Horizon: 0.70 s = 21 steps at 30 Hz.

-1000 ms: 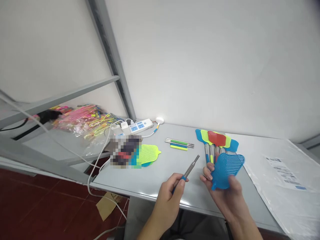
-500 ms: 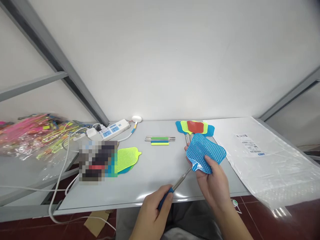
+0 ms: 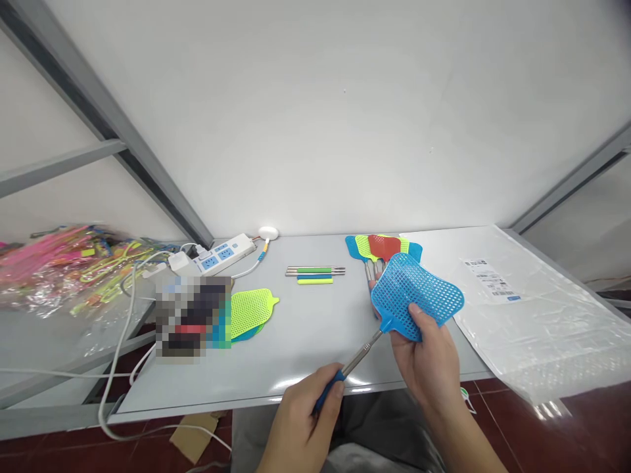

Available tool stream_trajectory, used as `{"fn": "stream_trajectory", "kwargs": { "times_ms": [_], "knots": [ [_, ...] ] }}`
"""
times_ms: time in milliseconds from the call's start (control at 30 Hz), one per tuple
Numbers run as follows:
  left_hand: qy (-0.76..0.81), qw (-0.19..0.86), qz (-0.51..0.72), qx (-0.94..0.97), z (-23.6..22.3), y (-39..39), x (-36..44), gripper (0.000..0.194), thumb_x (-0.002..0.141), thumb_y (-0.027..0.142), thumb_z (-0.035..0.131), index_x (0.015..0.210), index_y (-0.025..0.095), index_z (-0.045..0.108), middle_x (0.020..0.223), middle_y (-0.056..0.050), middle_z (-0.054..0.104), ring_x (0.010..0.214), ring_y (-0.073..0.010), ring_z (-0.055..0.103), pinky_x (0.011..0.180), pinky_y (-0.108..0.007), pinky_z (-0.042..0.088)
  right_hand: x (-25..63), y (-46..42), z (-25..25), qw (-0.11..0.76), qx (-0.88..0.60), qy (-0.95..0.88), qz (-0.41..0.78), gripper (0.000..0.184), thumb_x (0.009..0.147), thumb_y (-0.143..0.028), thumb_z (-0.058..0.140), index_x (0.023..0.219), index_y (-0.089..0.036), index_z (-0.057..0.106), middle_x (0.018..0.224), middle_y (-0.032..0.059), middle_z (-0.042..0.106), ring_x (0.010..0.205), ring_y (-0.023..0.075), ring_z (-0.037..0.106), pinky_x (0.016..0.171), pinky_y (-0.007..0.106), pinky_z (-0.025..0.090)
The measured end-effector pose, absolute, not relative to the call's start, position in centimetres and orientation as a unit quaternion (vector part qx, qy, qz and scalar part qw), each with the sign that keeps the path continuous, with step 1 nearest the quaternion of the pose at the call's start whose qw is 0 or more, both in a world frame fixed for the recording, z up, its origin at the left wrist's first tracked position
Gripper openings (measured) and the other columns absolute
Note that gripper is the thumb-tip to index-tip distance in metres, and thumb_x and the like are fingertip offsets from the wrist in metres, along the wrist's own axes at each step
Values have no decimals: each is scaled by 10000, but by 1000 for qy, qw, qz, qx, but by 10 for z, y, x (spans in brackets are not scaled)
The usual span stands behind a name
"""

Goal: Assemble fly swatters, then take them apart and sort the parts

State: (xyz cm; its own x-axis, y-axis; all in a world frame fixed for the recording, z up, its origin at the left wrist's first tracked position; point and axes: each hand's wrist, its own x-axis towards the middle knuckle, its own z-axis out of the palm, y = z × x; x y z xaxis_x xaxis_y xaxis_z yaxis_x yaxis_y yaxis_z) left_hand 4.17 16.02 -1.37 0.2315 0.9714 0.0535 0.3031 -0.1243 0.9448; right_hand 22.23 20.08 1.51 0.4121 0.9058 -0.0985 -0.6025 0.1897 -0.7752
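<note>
Wrapping shut around a blue rubber grip (image 3: 327, 392), the fingers (image 3: 332, 384) of the left hand (image 3: 303, 427) hold the end of a slim steel handle (image 3: 362, 355), while the thumb (image 3: 419, 315) of the right hand (image 3: 424, 374) presses on a blue plastic mesh swatter head (image 3: 419, 289), its other fingers mostly hidden behind, pinching it from below. Head and handle are joined, so this blue swatter is in one piece, held up over a pale grey table (image 3: 305, 335). Just beyond it lies a fan of blue, lime and red swatters (image 3: 382, 247) with steel handles. Well to the left, three separate steel rods with green, blue and yellow grips (image 3: 315, 274) lie side by side, unjoined, and a lime mesh head on a blue one (image 3: 249, 313) shows no handle, partly covered by a pixelated patch (image 3: 192, 318).
</note>
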Motion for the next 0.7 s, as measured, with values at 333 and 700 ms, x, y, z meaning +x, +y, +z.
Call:
{"fn": "stream_trajectory", "kwargs": {
  "times_ms": [333,700],
  "knots": [
    [498,484,356,625,-11,158,41,268,891,371,559,1060,260,733,863,-48,711,815,-234,616,732,-258,456,218,200,18,751,-384,-189,502,516,858,-261,591,1368,-243,511,1213,80,677,1146,265,624,996,517,469],
    [482,630,295,533,-11,153,46,507,914,591,422,1036,173,682,495,57,331,453,-107,285,466,-223,228,221,198,15,742,-373,-189,525,578,850,-237,607,1409,-268,460,1233,85,668,1130,273,633,978,526,479]
  ]
}}
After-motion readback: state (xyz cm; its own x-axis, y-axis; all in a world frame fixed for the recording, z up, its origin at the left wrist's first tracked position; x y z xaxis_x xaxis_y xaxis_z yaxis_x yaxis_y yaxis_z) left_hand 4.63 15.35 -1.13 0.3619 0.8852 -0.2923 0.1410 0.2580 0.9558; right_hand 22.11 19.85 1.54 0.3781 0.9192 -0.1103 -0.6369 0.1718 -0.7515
